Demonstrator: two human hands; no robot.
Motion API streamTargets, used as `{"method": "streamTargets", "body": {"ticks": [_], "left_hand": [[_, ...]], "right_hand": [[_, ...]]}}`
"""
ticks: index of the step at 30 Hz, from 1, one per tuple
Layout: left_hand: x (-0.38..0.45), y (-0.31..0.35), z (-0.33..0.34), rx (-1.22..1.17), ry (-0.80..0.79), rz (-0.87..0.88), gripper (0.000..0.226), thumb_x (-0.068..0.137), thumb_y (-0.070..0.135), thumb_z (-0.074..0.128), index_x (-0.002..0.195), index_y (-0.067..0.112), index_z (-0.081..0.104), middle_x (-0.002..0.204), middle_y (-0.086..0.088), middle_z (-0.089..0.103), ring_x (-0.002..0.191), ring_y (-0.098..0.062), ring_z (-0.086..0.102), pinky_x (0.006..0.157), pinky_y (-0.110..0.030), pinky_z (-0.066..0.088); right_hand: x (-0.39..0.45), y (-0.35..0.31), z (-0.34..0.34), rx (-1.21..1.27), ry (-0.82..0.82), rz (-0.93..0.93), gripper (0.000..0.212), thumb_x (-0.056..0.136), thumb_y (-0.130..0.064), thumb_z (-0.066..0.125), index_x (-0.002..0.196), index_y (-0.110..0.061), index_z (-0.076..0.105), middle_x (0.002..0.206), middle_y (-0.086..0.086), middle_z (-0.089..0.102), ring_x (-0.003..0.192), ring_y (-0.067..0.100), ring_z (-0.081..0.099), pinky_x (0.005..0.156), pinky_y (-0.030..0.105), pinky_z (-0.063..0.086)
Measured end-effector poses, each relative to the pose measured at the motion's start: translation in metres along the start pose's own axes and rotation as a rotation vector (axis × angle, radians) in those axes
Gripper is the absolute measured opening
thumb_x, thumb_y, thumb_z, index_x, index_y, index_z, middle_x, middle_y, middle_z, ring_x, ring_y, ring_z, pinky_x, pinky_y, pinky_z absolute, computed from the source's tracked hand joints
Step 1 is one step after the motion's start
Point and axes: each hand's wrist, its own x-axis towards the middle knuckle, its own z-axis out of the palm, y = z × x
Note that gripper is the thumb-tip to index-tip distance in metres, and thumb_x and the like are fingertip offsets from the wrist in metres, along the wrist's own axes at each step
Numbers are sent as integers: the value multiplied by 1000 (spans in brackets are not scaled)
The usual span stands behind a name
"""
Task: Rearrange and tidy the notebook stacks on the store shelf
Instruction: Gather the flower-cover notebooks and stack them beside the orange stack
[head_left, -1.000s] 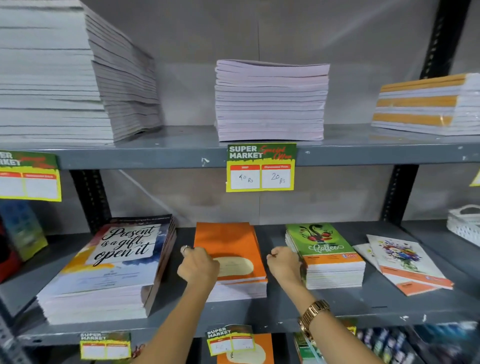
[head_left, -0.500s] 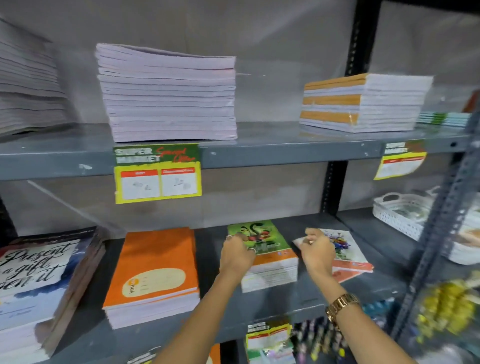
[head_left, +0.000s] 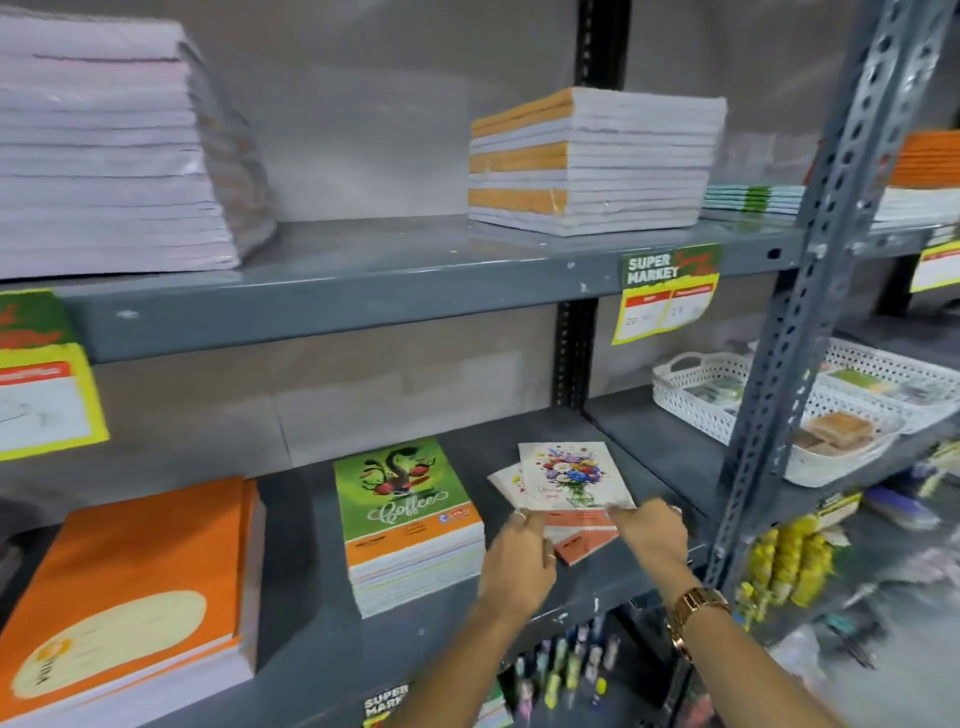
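Two hands on the floral notebooks (head_left: 569, 480), a small messy pile at about 4 o'clock on the lower shelf (head_left: 311, 639). Left hand (head_left: 519, 564) pinches the near left corner, right hand (head_left: 654, 535) has its grip closed on the near right edge. Green Coffee stack (head_left: 410, 525) sits just beside at 9 o'clock, orange stack (head_left: 135, 587) further left.
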Motion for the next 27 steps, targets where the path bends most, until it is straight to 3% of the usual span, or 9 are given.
{"method": "streamTargets", "body": {"ticks": [3, 5, 7, 9, 15, 18, 21, 24, 27], "left_hand": [[0, -3, 25, 136, -132, 49, 45, 95, 25, 37, 136, 7, 37, 140, -15, 44, 128, -30, 41, 109, -36, 36], [-3, -9, 34, 206, -218, 72, 67, 93, 49, 20, 143, 4, 23, 152, -16, 28, 141, -28, 24, 119, -37, 18], [-9, -14, 41, 239, -274, 97, 107, 68, 74, -12, 146, 2, 7, 158, -16, 9, 146, -26, 6, 119, -36, -3], [-12, -19, 46, 282, -300, 116, 122, 48, 72, -24, 146, 3, -1, 158, -14, 1, 147, -24, -2, 111, -33, -14], [-12, -23, 48, 317, -307, 127, 123, 47, 74, -27, 146, 4, -3, 159, -13, 0, 147, -24, -4, 108, -35, -17], [-15, -23, 43, 319, -336, 128, 120, 49, 72, -24, 146, 5, -4, 159, -12, -1, 147, -23, -5, 112, -34, -15], [-19, -27, 38, 334, -357, 149, 120, 49, 71, -23, 146, 4, -2, 159, -12, -1, 147, -23, -5, 117, -36, -9], [-26, -36, 33, 343, -380, 180, 119, 49, 71, -22, 147, 6, -2, 159, -10, -3, 147, -22, -5, 118, -35, -8], [-37, -43, 23, 333, -399, 183, 114, 53, 70, -18, 147, 8, -3, 159, -9, -4, 147, -21, -6, 119, -36, -5]], "right_hand": [[9, 4, 3, -95, -71, 25, 61, 78, -49, 60, 117, -1, 60, 124, 21, 58, 117, 37, 51, 94, 36, 45], [13, 3, 4, -141, -70, 33, 65, 78, -50, 61, 121, -1, 58, 128, 19, 55, 119, 37, 48, 93, 36, 45], [16, 1, 6, -168, -73, 53, 67, 75, -50, 62, 122, -1, 57, 127, 17, 57, 117, 35, 50, 91, 35, 47], [18, 0, 6, -154, -109, 80, 61, 74, -48, 63, 115, -4, 62, 121, 14, 62, 111, 32, 58, 86, 32, 50], [17, -11, -3, 8, -155, 107, 33, 83, -27, 59, 103, -2, 65, 103, 12, 70, 89, 27, 66, 73, 28, 51], [21, -22, 2, 277, -124, 164, 33, 88, -13, 47, 113, 8, 49, 99, 18, 65, 81, 32, 68, 69, 37, 59], [9, -41, -8, 558, -36, 158, 8, 96, -6, 36, 105, -7, 36, 87, 17, 53, 66, 37, 68, 51, 32, 57], [5, -48, -13, 703, 6, 141, 8, 97, -3, 35, 100, -10, 33, 91, 19, 55, 52, 27, 63, 55, 34, 57], [-10, -57, -13, 819, -24, 151, 8, 99, -4, 34, 104, -9, 36, 91, 22, 57, 52, 26, 60, 76, 43, 58]]}}
